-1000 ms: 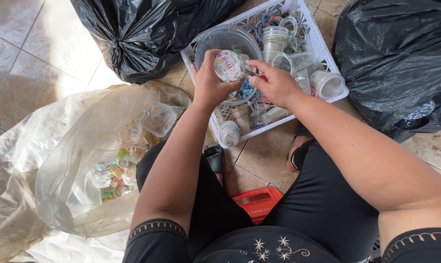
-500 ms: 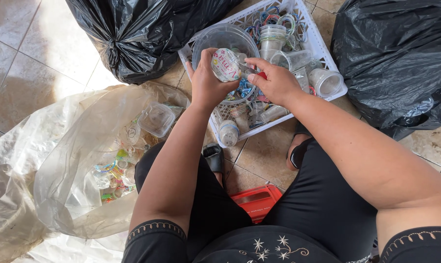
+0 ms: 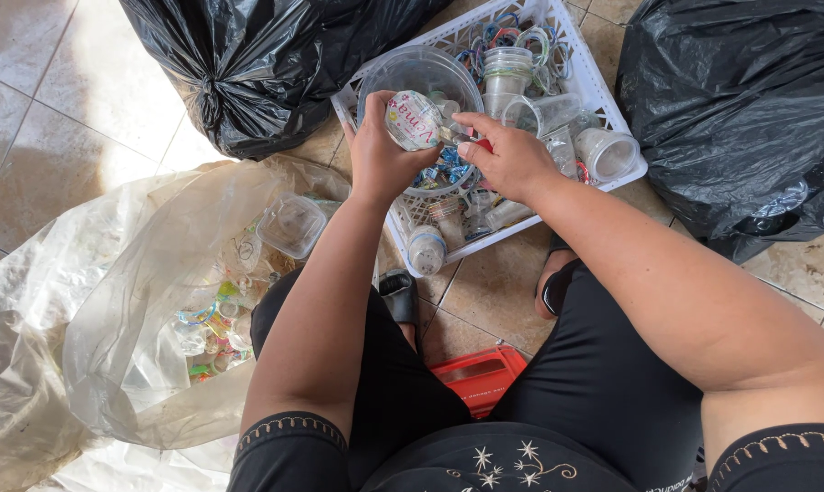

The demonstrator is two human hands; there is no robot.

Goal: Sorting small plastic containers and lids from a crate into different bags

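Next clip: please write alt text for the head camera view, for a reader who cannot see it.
Seated on a tiled floor, a person's left hand holds a small clear plastic cup with a printed foil lid while the right hand works at it with a small red-handled tool, above a white plastic crate of cups.

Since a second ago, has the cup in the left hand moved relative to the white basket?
Yes. The cup in the left hand has lifted slightly toward the far end of the white basket.

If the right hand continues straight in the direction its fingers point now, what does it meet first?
Probably the plastic cup held by the left hand: the right hand points left at its sealed rim, apparently touching already.
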